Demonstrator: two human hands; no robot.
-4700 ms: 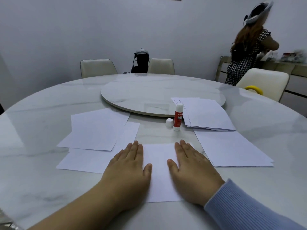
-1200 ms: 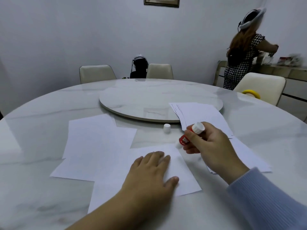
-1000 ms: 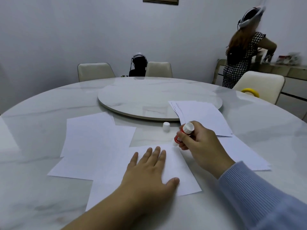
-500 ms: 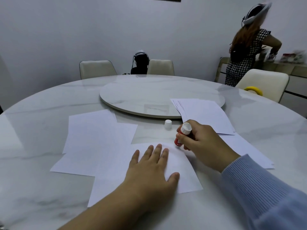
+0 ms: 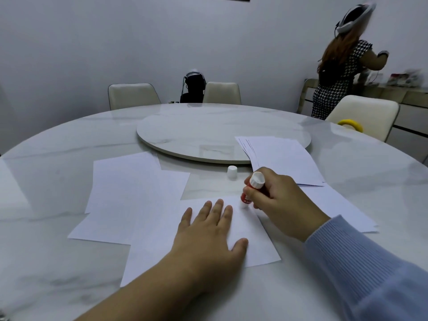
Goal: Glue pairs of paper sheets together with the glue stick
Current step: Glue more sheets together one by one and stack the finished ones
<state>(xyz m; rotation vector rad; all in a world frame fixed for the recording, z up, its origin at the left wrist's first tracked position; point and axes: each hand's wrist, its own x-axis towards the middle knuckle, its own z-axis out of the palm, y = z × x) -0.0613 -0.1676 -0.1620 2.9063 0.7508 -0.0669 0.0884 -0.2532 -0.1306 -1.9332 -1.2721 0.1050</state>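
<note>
A white paper sheet (image 5: 252, 239) lies in front of me on the marble table (image 5: 58, 158). My left hand (image 5: 208, 232) presses flat on it with fingers spread. My right hand (image 5: 278, 200) grips the red glue stick (image 5: 251, 191), uncapped end down, its tip touching the sheet's far right corner. The glue stick's white cap (image 5: 232, 171) stands on the table just beyond. A fanned stack of sheets (image 5: 284, 158) lies to the right, partly on the turntable. More sheets (image 5: 129, 188) lie overlapped on the left.
A round marble turntable (image 5: 208, 133) fills the table's middle. Another sheet (image 5: 342, 209) lies under my right wrist. Cream chairs (image 5: 132, 95) stand around the table, one with a yellow ring (image 5: 350, 124). A person (image 5: 335, 66) stands at a sideboard, back right.
My right hand picked up the glue stick and brought it down to the sheet's far right corner. My left hand stays flat on the sheet.
</note>
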